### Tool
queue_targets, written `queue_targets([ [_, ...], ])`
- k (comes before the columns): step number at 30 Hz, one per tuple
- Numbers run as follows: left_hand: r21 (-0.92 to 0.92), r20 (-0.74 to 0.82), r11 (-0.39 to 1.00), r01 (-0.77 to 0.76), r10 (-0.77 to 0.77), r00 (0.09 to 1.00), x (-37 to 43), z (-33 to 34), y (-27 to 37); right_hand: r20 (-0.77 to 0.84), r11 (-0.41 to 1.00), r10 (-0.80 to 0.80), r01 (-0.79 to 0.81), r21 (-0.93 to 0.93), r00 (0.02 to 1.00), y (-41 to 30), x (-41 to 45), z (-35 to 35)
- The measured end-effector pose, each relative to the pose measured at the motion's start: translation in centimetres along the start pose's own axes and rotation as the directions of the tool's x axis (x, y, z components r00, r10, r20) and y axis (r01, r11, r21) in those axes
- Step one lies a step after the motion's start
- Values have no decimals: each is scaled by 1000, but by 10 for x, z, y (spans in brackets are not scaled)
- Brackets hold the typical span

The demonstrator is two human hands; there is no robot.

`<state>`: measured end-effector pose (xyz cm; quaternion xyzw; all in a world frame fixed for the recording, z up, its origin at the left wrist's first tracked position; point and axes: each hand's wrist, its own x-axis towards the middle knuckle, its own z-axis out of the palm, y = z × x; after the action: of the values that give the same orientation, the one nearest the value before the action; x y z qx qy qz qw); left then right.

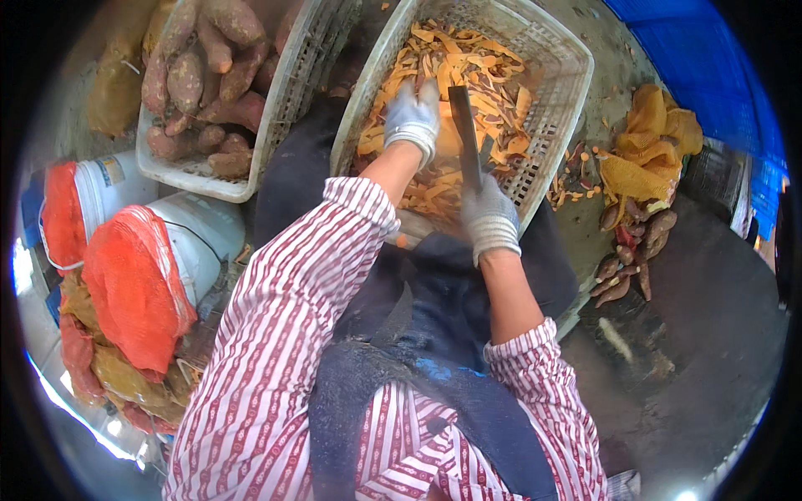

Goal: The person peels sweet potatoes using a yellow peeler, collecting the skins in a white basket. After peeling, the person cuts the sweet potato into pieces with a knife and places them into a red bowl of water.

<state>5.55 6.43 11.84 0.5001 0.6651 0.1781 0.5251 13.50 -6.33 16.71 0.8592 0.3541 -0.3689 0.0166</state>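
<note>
My left hand (411,119), in a pale knit glove, is over a plastic crate (564,94) filled with orange-fleshed sweet potato peelings (482,59). Its fingers reach towards the peelings; a blurred orange patch lies just right of it, perhaps a peeled sweet potato, and I cannot tell whether the hand grips it. My right hand (490,210), gloved too, is closed around the lower end of a long flat dark blade (463,128), likely a knife, which points away from me over the crate. The handle is hidden in the glove.
Unpeeled sweet potatoes (185,81) fill a second crate (266,125) at the left. White buckets (197,232) with red mesh bags (128,282) stand below it. At the right, small sweet potatoes (626,250) and a yellow mesh bag (648,169) lie on the floor.
</note>
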Motion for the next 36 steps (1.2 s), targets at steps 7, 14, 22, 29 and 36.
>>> queue_targets([
  [7,711,327,650,-267,30,945,19,-5,58,77,1000,-12,13,-13,997,-20,-4,-10],
  [14,638,207,733,-235,131,970,25,8,39,132,999,17,-21,26,991,-18,2,-11],
  [22,626,157,737,-255,201,967,36,13,46,135,993,-1,-15,119,991,-21,26,-5],
  [29,675,141,706,-215,163,977,40,25,41,122,994,6,-19,109,992,-12,43,10],
  [36,651,158,735,-187,109,981,39,24,28,171,992,-9,-13,125,985,-5,51,36],
])
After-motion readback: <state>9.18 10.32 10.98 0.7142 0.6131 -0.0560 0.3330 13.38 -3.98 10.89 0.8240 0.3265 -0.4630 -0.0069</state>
